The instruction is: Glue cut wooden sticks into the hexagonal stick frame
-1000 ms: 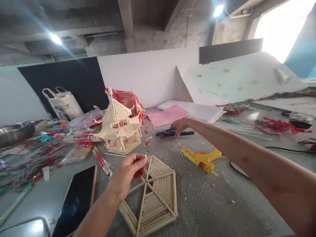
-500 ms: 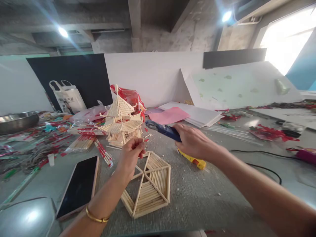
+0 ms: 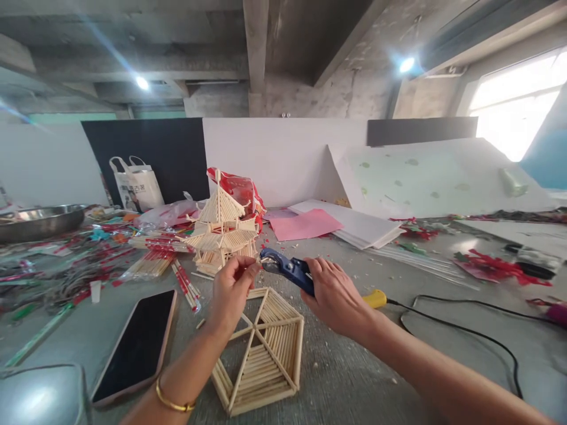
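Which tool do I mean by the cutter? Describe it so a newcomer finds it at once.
On the grey table, look above the flat hexagonal stick panel. The right hand grips blue-handled cutters, nose at the small stick in the left hand. Unlike the yellow glue gun behind, it is blue and cordless.

The scene was brightly lit. Two ceiling lamps (image 3: 142, 82) flared with streaks, and the window (image 3: 518, 109) at right was blown out white. Shadows on the bench (image 3: 354, 378) were soft. Edges bent with wide-angle distortion.

Right hand (image 3: 337, 298) gripping blue cutters (image 3: 287, 268) near left hand's (image 3: 231, 290) possibly pinched stick
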A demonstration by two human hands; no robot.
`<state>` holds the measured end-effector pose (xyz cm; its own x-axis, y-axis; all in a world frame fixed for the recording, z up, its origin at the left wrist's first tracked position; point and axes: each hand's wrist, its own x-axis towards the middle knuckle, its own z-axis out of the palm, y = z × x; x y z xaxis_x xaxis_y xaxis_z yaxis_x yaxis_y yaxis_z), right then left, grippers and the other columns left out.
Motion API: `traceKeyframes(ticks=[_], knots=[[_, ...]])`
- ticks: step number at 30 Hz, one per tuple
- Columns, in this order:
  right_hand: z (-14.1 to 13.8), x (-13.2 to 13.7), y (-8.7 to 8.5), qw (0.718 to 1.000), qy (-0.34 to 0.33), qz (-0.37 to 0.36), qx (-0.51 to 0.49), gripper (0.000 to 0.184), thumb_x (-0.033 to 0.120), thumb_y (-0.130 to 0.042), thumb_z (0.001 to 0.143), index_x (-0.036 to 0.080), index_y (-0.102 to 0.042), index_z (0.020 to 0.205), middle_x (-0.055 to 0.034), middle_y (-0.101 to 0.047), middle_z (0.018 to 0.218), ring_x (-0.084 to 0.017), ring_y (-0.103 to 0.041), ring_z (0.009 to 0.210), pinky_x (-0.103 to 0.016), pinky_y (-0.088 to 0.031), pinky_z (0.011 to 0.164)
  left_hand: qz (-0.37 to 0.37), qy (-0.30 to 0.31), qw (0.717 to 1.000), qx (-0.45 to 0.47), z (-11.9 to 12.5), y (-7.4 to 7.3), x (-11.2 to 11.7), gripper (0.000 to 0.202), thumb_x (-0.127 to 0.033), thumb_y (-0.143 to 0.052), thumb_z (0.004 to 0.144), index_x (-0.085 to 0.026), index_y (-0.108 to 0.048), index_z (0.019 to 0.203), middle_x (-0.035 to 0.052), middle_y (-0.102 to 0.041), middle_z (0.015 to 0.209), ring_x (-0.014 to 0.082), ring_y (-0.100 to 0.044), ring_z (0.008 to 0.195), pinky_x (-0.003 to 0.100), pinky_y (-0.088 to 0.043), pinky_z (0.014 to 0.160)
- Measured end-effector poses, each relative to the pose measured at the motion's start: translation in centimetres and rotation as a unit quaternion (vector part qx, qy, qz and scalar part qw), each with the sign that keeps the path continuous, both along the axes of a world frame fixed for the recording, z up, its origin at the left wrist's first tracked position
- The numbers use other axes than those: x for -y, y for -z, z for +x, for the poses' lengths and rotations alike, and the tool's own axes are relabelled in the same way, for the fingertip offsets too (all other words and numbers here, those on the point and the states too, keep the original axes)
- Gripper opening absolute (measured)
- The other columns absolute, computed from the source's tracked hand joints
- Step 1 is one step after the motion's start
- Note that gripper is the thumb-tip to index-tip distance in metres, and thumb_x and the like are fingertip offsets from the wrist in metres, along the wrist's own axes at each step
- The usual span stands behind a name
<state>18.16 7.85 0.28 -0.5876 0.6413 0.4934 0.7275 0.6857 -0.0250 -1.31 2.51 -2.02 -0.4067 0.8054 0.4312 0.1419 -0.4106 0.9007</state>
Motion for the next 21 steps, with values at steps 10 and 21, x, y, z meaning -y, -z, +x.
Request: traceKeyframes(ticks=[10,21], knots=[[-0.1,0.3,0.5,0.999,-0.019,-0.034,0.0,0.025,0.024,-0.046,0.076,0.014,-0.048,0.099,-0.0107,-0.058,0.091,-0.022,-0.054,0.085,-0.032,-0.036,0.077,-0.01,-0.031,0.998,-0.046,0.4,-0.4,0.3,0.02,-0.036,-0.061,0.075,-0.017,-0.056,0.078,-0.0059,-0.047,0.055,0.0078,-0.041,0.047,0.02,-0.033,0.044],[-0.3,1.4,0.1,0.995,0.022,-0.093,0.033,0.014,0.028,-0.041,0.08,0.016,-0.046,0.084,-0.0065,-0.06,0.073,-0.019,-0.058,0.064,-0.028,-0.028,0.055,-0.011,-0.041,0.997,-0.061,0.3,0.2,-0.1,0.021,-0.038,-0.062,0.074,-0.018,-0.054,0.076,-0.0061,-0.047,0.058,0.0074,-0.038,0.047,0.02,-0.032,0.045]])
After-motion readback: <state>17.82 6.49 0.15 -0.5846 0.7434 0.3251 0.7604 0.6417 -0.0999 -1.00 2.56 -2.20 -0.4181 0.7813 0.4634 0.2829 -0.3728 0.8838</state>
